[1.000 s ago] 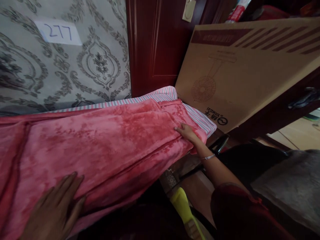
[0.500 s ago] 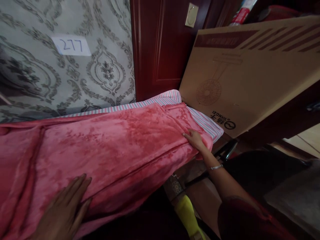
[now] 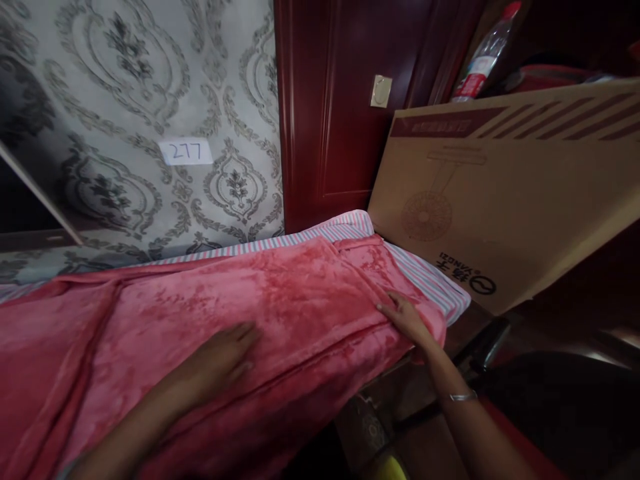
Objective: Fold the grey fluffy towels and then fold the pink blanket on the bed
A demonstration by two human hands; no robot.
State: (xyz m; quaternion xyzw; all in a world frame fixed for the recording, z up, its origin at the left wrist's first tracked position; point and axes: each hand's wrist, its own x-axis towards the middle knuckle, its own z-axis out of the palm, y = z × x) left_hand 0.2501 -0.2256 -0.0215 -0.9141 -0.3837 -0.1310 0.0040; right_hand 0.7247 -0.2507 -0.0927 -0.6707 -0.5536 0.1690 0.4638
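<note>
A pink plush blanket (image 3: 295, 287) lies folded in long layers over a striped sheet (image 3: 425, 267). My left hand (image 3: 223, 360) rests on the blanket's upper surface, palm down, its fingers stretched out and slightly blurred. Farther right, my right hand (image 3: 405, 317) touches the blanket beside a folded edge near its right end. Its thumb and forefinger are a little apart, with the other fingers partly hidden. A bracelet (image 3: 463, 397) circles the right wrist.
A large cardboard box (image 3: 500, 200) stands against the far right end, with a plastic bottle (image 3: 483, 67) behind it. Patterned wallpaper (image 3: 235, 187) and a dark red door (image 3: 345, 133) border the back. A dark seat (image 3: 575, 407) stands at lower right.
My left hand has slid right and farther forward over the blanket. My right hand stays at the same part of the blanket. The view has tilted up and turned slightly left.
</note>
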